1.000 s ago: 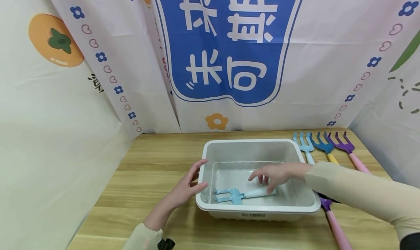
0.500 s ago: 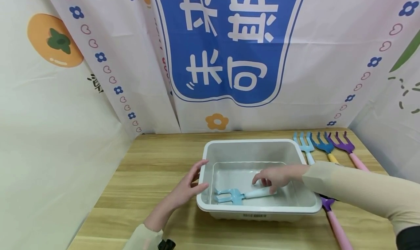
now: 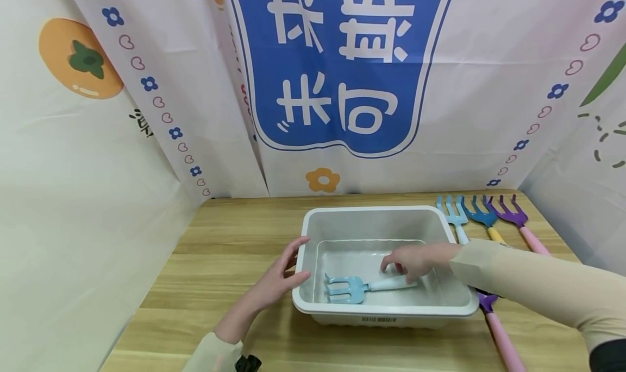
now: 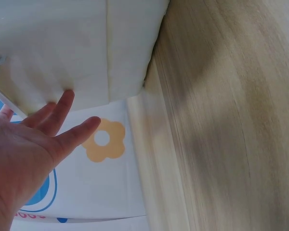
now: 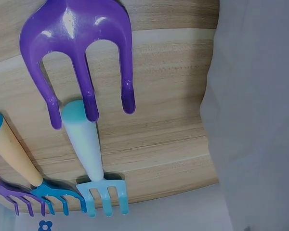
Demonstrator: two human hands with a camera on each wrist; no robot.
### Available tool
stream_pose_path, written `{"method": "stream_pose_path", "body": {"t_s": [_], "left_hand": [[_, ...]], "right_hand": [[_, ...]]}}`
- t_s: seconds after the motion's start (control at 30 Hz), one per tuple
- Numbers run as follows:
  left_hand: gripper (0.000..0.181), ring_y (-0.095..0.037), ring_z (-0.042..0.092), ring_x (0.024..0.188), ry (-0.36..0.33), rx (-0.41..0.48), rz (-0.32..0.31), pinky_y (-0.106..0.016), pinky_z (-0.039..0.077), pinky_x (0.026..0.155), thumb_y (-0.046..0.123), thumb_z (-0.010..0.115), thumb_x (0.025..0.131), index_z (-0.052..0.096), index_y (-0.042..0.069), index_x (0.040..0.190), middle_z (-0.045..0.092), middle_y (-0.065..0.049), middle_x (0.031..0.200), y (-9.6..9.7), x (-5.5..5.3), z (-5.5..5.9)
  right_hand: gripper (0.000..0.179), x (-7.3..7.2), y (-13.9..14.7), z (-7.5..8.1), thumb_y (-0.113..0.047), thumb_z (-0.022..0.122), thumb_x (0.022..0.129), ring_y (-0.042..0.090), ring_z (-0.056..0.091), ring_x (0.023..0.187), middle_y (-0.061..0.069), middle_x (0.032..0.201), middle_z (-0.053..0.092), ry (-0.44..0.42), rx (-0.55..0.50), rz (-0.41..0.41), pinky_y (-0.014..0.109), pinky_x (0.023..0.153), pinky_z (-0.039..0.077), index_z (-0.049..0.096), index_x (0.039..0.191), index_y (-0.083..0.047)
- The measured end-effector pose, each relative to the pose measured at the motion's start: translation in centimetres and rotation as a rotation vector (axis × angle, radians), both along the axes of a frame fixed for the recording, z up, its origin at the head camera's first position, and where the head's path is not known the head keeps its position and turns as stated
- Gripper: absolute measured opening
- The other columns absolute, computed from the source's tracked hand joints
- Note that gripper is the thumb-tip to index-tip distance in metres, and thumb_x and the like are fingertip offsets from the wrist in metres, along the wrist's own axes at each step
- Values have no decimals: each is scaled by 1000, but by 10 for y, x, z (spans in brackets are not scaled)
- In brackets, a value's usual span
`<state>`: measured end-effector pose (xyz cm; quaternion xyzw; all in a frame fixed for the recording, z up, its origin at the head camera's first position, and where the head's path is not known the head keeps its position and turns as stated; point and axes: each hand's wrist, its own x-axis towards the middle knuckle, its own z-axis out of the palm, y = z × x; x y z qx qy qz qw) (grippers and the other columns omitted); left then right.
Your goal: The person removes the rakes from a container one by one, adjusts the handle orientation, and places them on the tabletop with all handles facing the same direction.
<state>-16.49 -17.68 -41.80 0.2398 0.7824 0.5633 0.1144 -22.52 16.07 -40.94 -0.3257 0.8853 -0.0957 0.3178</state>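
A light blue garden hand rake (image 3: 348,289) with a pale handle lies in a white plastic bin (image 3: 376,310), tines to the left. My right hand (image 3: 413,260) reaches into the bin, thumb and curled fingers pinching the handle near its end; part of the grip is hidden behind the hand. My left hand (image 3: 279,277) touches the bin's left side with spread, fairly straight fingers, thumb near the rim. In the left wrist view, fingers of the left hand (image 4: 33,144) lie against the bin's outer wall (image 4: 62,53). The right hand is out of sight in the right wrist view.
Right of the bin lie a light blue rake (image 3: 456,217), a blue rake (image 3: 484,217) with a yellow handle and a purple rake (image 3: 513,217) with a pink handle. Another purple rake (image 5: 77,29) lies nearer the front, partly under the right sleeve. Cloth walls surround the wooden table (image 3: 235,236).
The right hand has shifted slightly right, its fingers drawing closer to the handle. The rake in the bin has slid a little right and turned slightly. The left hand has stayed put.
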Motion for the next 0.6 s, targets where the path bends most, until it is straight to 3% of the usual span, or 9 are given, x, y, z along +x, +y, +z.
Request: {"method": "stream_pose_path", "body": {"t_s": [0.17,0.27,0.5,0.6], "left_hand": [[65,-40,37,132,-11,2,4,-52,39,101,5,57,96,26,16,151,30,-22,150,0,0,0],[65,-39,37,132,-16,-1,5,-53,40,101,6,57,96,25,17,151,30,-22,150,0,0,-1],[64,-39,38,132,-10,-8,6,-51,40,100,8,58,96,26,18,151,29,-21,150,-1,-2,-3],[64,-39,38,132,-13,-5,2,-51,40,100,7,58,96,26,18,151,29,-21,150,-1,-2,-2]], "right_hand": [[56,1,0,2,9,72,77,15,49,84,-1,90,56,-3,29,-3,36,82,46,60,124,-19],[54,-3,2,-5,6,73,79,16,50,86,-2,92,56,-23,10,15,38,84,46,60,125,-20],[60,-40,21,-69,-7,78,79,9,51,85,-13,94,55,-53,-29,59,31,79,48,57,126,-38],[62,-50,24,-84,-7,79,78,9,52,84,-14,93,56,-68,-29,59,31,77,48,57,124,-42]]}}
